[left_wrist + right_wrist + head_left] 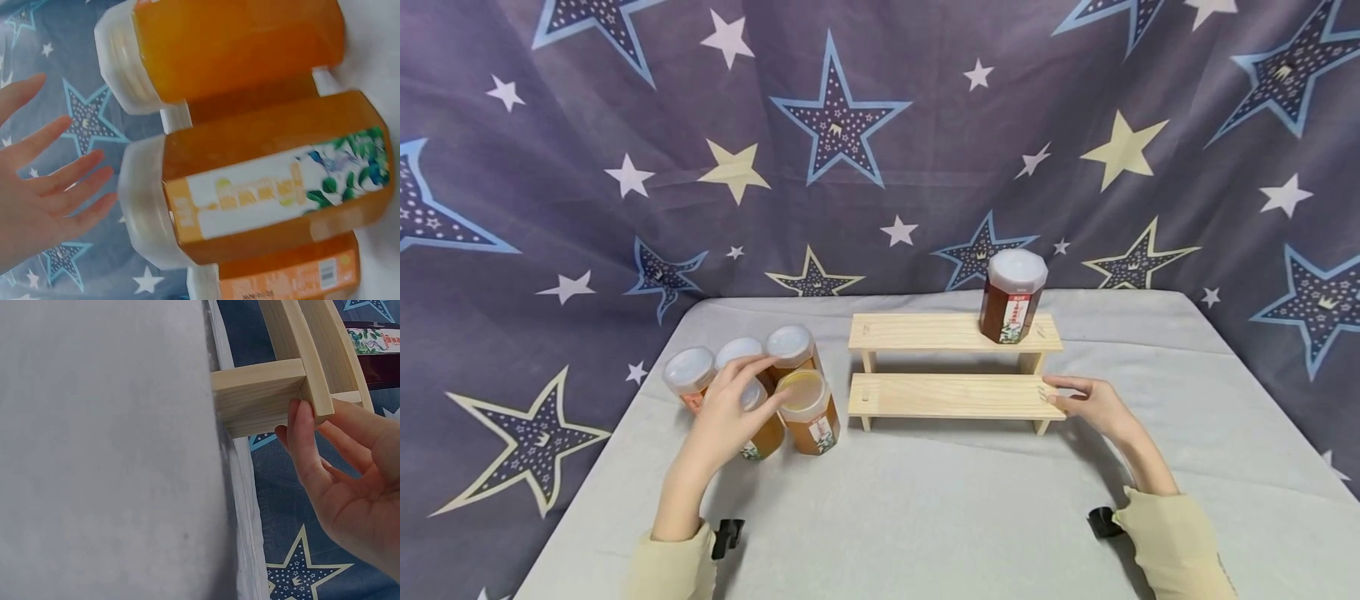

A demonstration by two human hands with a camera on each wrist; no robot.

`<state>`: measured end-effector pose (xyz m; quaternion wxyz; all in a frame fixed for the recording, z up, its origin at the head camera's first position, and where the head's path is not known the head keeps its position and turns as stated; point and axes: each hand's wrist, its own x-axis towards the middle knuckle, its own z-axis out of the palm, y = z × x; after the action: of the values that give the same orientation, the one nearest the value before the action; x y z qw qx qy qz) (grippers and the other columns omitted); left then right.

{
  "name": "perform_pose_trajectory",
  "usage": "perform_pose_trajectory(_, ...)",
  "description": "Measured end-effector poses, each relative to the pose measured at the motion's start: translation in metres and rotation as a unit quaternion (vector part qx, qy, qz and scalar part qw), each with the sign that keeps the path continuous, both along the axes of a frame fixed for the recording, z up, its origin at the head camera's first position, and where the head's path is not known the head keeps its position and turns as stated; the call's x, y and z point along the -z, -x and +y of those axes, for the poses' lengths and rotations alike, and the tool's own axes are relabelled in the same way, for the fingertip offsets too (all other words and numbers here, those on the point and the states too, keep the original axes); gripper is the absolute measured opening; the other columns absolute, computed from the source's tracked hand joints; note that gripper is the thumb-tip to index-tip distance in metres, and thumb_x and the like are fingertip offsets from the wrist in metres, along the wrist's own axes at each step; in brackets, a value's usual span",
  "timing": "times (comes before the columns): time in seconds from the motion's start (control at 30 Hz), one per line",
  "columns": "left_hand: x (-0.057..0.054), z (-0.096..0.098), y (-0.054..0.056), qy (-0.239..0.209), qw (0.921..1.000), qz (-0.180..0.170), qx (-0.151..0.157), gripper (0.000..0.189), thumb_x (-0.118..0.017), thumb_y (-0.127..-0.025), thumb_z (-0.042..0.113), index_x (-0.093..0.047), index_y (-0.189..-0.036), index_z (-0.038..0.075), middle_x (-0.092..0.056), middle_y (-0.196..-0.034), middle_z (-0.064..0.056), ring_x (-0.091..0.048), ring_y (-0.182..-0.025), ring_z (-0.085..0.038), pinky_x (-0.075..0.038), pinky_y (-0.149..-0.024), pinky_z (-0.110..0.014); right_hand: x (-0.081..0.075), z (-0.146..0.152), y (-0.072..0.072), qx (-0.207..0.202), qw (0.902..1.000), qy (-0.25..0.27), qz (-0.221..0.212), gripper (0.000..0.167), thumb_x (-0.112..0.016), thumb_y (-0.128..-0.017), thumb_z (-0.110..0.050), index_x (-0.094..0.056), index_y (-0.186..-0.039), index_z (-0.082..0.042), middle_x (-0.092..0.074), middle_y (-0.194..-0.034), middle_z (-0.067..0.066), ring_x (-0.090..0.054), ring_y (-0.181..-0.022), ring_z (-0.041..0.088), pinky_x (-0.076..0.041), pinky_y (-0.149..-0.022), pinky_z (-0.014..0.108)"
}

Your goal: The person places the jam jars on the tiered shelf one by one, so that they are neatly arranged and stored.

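Note:
My left hand (730, 408) reaches over several jars with frosted lids and amber contents at the left. In the head view its thumb overlaps the yellowish-lidded front jar (822, 427), and its fingers extend toward the back jar (792, 343). The left wrist view shows the fingers spread beside the lid of a labelled jar (250, 194). At the two-step wooden rack (955, 396), my right hand (1097, 407) pinches the right end of the lower board between thumb and fingers. On the upper step, near its right end, stands a dark red-brown jar (1006, 307) with a white lid.
A pale cloth covers the table (940, 508), with the rack at its back middle. Behind rises a purple-grey curtain (917, 208) printed with stars. Another frosted-lid jar (688, 371) stands at the group's far left. Each wrist carries a small black device.

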<state>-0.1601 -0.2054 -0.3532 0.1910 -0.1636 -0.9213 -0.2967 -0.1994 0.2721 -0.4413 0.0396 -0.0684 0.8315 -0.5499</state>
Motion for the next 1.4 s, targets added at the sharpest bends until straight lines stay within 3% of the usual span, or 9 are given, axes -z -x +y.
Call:
perform_pose_trajectory(0.27, 0.010, -0.013, 0.000, 0.009, 0.9994, -0.007, -0.034, 0.046, -0.070, -0.074, 0.020, -0.056, -0.115, 0.004, -0.045, -0.118, -0.024, -0.039, -0.108, -0.041, -0.028, -0.085, -0.056, -0.001, 0.000, -0.001, 0.006, 1.0000, -0.006, -0.003, 0.042, -0.060, -0.083, -0.010, -0.050, -0.117, 0.012, -0.055, -0.107, 0.030, -0.058, -0.069, 0.000, -0.050, -0.062, 0.028)
perform_pose_trajectory(0.6, 0.020, -0.026, -0.004, 0.023, 0.9983, -0.024, -0.048, 0.046, -0.068, -0.076, 0.021, -0.054, -0.116, 0.004, -0.039, -0.118, -0.028, -0.032, -0.112, -0.043, -0.020, -0.089, -0.060, 0.000, 0.000, -0.001, 0.008, 0.9999, -0.009, -0.005, 0.042, -0.061, -0.083, -0.010, -0.050, -0.117, 0.012, -0.056, -0.105, 0.029, -0.057, -0.067, 0.000, -0.050, -0.062, 0.029)
perform_pose_trajectory(1.13, 0.034, -0.034, -0.003, 0.020, 0.9965, -0.046, -0.067, 0.047, -0.068, -0.076, 0.021, -0.052, -0.117, 0.004, -0.036, -0.121, -0.030, -0.033, -0.111, -0.047, -0.021, -0.088, -0.062, -0.001, -0.001, -0.001, 0.008, 0.9999, -0.008, -0.007, 0.043, -0.061, -0.083, -0.012, -0.050, -0.118, 0.010, -0.055, -0.109, 0.029, -0.058, -0.069, 0.000, -0.050, -0.063, 0.029)
perform_pose_trajectory(1.4, 0.044, -0.040, 0.003, -0.015, 0.9978, -0.040, -0.051, 0.048, -0.071, -0.073, 0.014, -0.051, -0.116, 0.005, -0.039, -0.114, -0.030, -0.037, -0.108, -0.042, -0.029, -0.085, -0.059, -0.001, -0.001, -0.002, 0.007, 0.9999, -0.004, -0.007, 0.043, -0.061, -0.083, -0.012, -0.050, -0.118, 0.011, -0.054, -0.109, 0.029, -0.058, -0.069, 0.000, -0.050, -0.063, 0.029)
